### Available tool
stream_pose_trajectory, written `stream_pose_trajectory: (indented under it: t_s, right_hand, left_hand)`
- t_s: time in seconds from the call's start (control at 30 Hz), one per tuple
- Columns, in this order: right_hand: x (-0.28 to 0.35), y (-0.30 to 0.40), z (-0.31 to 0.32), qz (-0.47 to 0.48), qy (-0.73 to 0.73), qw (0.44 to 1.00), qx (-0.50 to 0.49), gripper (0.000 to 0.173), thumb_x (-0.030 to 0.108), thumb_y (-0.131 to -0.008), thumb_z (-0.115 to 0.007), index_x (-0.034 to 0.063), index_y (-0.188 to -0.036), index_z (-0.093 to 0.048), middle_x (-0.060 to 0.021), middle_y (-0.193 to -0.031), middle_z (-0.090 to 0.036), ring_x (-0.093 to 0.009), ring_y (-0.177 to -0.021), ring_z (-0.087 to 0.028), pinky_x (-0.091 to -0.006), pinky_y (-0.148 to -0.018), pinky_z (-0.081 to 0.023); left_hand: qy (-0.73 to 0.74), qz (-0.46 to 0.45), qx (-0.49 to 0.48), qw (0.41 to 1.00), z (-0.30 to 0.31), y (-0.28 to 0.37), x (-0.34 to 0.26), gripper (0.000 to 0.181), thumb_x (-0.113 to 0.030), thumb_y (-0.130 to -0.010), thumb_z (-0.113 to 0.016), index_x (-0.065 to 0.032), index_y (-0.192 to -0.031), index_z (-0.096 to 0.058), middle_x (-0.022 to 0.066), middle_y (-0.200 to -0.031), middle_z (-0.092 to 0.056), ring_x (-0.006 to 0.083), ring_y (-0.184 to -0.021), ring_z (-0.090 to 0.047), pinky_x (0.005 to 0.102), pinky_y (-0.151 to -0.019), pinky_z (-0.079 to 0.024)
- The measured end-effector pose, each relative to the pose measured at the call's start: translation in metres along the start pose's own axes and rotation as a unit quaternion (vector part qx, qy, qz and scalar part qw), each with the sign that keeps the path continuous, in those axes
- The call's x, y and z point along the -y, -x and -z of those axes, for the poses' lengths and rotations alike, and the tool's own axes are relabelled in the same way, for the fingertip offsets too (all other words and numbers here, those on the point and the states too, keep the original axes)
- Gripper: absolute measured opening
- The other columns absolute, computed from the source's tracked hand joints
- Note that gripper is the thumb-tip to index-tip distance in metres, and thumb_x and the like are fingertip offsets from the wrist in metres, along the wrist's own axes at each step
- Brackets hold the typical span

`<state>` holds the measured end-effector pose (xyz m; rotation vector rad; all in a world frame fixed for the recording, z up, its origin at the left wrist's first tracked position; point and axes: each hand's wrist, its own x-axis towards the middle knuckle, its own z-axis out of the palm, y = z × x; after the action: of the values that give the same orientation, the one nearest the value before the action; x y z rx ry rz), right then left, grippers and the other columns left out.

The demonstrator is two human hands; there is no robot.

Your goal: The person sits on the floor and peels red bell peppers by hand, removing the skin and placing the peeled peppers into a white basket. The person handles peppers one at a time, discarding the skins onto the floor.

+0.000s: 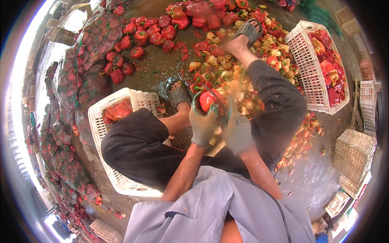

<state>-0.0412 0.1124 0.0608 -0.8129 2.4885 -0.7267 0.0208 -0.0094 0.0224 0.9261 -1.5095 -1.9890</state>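
My left hand (200, 124), in a grey glove with green-coated fingers, grips a glossy red bell pepper (207, 100) in front of my lap. A thin knife blade (215, 95) lies across the pepper's right side. My right hand (238, 130), gloved alike, is closed around the knife's handle, which its blurred fingers hide. Whether the blade has cut into the flesh I cannot tell. Just beyond both hands spreads a heap of pepper cores and scraps (243, 82) with pale seeds and green stems.
Whole red peppers (164, 32) lie on the wet floor ahead. A white plastic crate (121, 182) with pepper pieces stands by my left knee; another crate (307, 70) of pieces is at right. Net sacks of peppers (91, 60) are piled left. My sandalled feet flank the work.
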Motion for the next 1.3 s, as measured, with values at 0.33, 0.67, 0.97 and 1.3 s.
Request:
stream_pose_trajectory:
  t_s: [0.33,0.67,0.97,1.3]
  right_hand:
    - [-0.021,0.01,-0.022,0.022,-0.01,0.999,-0.048,0.086,0.022,-0.098,-0.072,0.0006,-0.166,-0.025,-0.0289,-0.125,-0.07,-0.047,-0.098,-0.073,-0.0527,-0.08,-0.057]
    - [-0.025,-0.013,0.002,-0.034,-0.192,0.978,0.078,0.092,0.006,-0.09,-0.075,0.0039,-0.167,-0.027,-0.0239,-0.113,-0.075,-0.036,-0.102,-0.075,-0.0439,-0.09,-0.058]
    - [-0.043,-0.024,-0.001,-0.065,-0.566,0.811,0.131,0.078,-0.001,-0.092,-0.068,0.0002,-0.164,-0.036,-0.0121,-0.132,-0.07,-0.019,-0.112,-0.069,-0.0339,-0.095,-0.056]
    - [-0.021,0.001,-0.024,-0.049,0.049,0.997,0.033,0.097,0.012,-0.09,-0.069,0.0068,-0.171,-0.017,-0.025,-0.124,-0.073,-0.04,-0.103,-0.075,-0.049,-0.085,-0.06]
  left_hand:
    - [-0.036,0.002,0.001,0.999,0.0,-0.002,0.016,0.045,-0.005,-0.093,-0.076,0.0045,-0.134,-0.062,0.0092,-0.119,-0.073,0.0168,-0.106,-0.07,0.0314,-0.094,-0.058]
    - [-0.011,0.029,0.027,0.999,-0.001,0.0,0.013,0.038,-0.004,-0.092,-0.073,0.0046,-0.129,-0.065,0.0083,-0.115,-0.074,0.0139,-0.1,-0.07,0.0309,-0.087,-0.059]
    - [0.07,0.072,0.041,0.994,0.001,0.0,0.015,0.031,-0.01,-0.098,-0.067,0.0034,-0.126,-0.067,0.0062,-0.106,-0.075,0.0123,-0.088,-0.071,0.0271,-0.076,-0.058]
    - [0.156,0.124,0.021,0.98,0.005,0.001,0.023,0.037,-0.026,-0.103,-0.074,-0.001,-0.129,-0.067,0.0072,-0.12,-0.073,0.0166,-0.104,-0.071,0.0336,-0.088,-0.06]
